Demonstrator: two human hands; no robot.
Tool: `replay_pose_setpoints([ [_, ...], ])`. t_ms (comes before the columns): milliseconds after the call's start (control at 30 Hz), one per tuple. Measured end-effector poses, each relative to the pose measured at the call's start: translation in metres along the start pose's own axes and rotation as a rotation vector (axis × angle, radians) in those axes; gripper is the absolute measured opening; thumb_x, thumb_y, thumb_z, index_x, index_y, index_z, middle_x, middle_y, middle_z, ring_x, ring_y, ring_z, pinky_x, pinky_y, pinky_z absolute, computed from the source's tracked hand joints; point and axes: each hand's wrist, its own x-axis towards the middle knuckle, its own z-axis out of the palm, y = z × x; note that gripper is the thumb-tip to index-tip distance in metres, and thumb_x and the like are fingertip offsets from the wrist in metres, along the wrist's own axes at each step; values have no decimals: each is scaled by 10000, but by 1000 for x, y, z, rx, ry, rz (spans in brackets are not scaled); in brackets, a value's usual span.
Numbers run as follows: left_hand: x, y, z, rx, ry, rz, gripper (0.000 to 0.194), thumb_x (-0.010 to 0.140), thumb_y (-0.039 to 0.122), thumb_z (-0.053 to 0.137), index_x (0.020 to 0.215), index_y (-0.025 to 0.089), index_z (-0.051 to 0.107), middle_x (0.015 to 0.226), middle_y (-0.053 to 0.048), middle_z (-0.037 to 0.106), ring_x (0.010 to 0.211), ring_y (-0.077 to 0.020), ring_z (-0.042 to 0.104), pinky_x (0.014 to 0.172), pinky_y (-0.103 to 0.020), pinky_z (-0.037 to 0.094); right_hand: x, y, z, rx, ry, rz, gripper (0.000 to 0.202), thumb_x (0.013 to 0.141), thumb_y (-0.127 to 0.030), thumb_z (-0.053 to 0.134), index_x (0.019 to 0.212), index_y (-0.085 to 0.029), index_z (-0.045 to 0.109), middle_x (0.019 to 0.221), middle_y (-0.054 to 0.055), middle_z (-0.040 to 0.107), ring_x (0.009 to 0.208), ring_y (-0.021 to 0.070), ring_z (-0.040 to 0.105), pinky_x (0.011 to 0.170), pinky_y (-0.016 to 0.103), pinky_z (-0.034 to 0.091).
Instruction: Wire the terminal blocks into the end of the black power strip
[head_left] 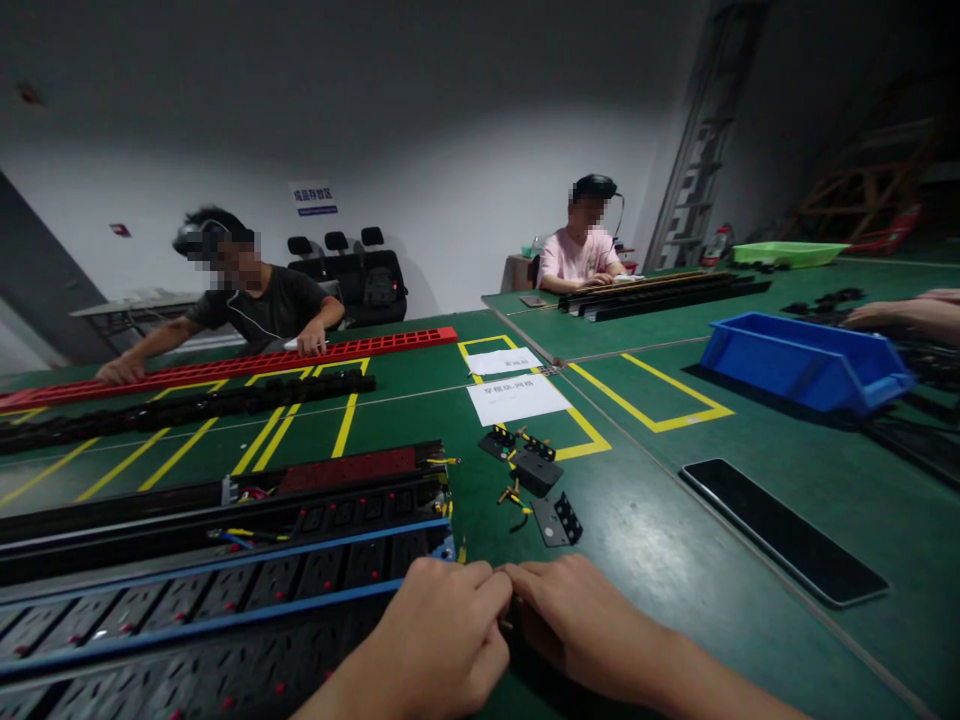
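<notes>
My left hand (442,635) and my right hand (581,620) meet at the bottom centre, fingertips pinched together over the green table. Something small and dark shows between them, mostly hidden by the fingers. Left of my left hand lie long socket strips, one with blue edges (217,590) and black sockets with red dots. Just beyond my hands are black perforated brackets (556,520) with small brass-coloured pieces and yellow-green wire ends (514,495). Another strip behind has a dark red section (345,470).
A phone-like black slab (784,530) and a blue bin (806,360) are at right. White papers (517,400) lie mid-table. A red lattice strip (375,347) is near one person (262,300); another person (577,255) sits at the back. Another person's arm (907,315) enters at right.
</notes>
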Motion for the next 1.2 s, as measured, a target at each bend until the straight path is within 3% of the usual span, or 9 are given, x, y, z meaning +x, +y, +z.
replay_pose_setpoints([
  [667,0,3,-6,26,-23,-19,95,862,186,510,918,215,581,900,-35,695,775,-207,647,652,-313,433,1,0,-1,-89,15,-24,171,834,-83,555,953,-195,606,855,35,739,666,166,639,576,318,235],
  [1200,1,1,-4,47,-24,-24,76,871,183,499,895,215,563,873,-27,679,759,-205,632,646,-311,407,1,-6,-14,-113,-2,-4,100,856,-151,595,937,-204,618,853,30,749,686,168,659,572,306,246],
])
